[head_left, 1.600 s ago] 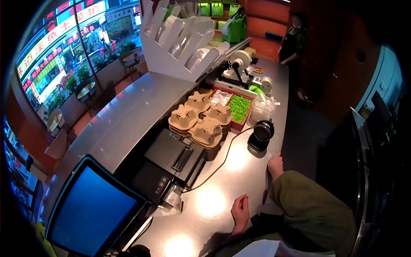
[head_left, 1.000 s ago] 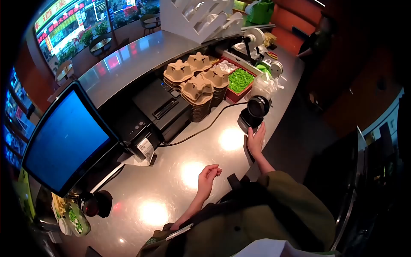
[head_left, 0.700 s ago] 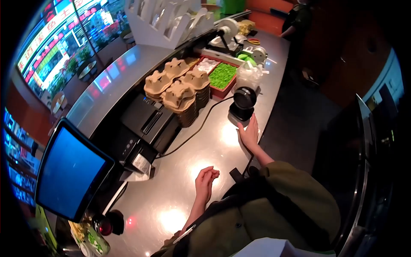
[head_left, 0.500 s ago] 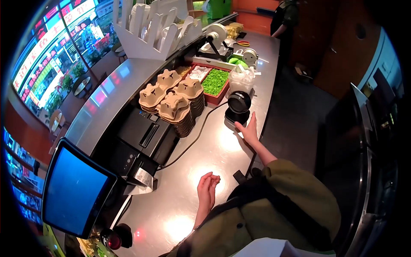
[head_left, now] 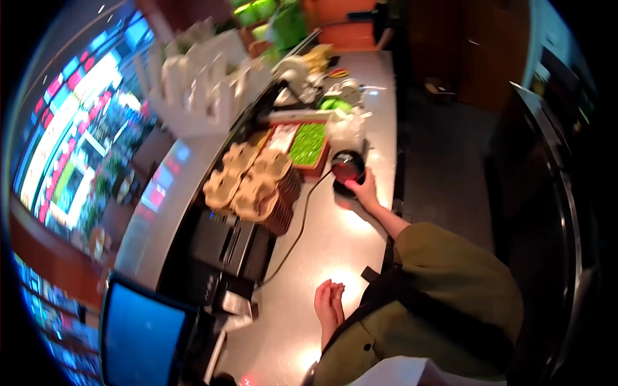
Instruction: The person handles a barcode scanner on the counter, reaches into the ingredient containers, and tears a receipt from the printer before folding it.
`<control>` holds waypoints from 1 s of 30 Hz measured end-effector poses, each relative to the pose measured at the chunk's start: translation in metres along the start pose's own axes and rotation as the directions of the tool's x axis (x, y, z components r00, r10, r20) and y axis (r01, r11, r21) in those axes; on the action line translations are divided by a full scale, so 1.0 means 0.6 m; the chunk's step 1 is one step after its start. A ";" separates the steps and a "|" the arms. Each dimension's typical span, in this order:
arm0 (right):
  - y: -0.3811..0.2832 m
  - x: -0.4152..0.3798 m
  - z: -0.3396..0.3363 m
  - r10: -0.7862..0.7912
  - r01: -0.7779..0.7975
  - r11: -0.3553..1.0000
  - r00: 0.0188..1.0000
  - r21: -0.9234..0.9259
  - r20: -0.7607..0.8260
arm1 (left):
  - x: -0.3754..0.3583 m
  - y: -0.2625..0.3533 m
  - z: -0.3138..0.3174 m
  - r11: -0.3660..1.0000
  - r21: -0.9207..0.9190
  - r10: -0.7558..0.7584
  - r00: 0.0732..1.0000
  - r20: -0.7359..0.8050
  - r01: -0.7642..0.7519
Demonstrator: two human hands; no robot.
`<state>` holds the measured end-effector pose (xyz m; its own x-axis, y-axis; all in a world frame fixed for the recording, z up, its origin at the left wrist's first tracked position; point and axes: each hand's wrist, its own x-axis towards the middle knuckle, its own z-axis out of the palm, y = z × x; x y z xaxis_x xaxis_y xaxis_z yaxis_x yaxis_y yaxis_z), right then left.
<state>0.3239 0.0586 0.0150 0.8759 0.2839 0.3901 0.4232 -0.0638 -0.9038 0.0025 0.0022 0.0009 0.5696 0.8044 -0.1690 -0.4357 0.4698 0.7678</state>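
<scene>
A black tabletop code scanner (head_left: 348, 165) with a rounded head stands on the metal counter (head_left: 325, 235), its cable trailing to the left. The head now has a reddish glow. My right hand (head_left: 365, 193) grips the scanner's lower right side, with the thumb in front and the other fingers partly hidden behind it. Close to the counter's near edge, my left hand (head_left: 329, 302) hovers with its fingers curled together and nothing visible in them.
Stacked brown cardboard cup carriers (head_left: 251, 180) stand beside a black printer (head_left: 225, 241) with paper hanging out. Beyond are a red box of green pieces (head_left: 309, 143), a clear plastic bag (head_left: 347, 128) and white dispensers. A blue-lit screen (head_left: 145, 334) is at lower left. Another person (head_left: 394, 26) stands far back.
My right hand has closed from open onto the scanner, and the scanner's head has turned reddish. The view has swung, blurring the picture. My left hand stays curled.
</scene>
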 end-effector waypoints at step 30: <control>-0.081 -0.168 -0.056 -0.212 -0.849 0.528 -0.129 0.003 0.969 | 0.011 0.043 0.039 0.807 0.485 0.525 0.786 -0.327 -0.337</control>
<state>0.2227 0.0007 0.0256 -0.4270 0.9038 -0.0292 -0.5210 -0.2723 -0.8089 0.0113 0.0108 0.0341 -0.0088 0.9976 0.0684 -0.2056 -0.0687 0.9762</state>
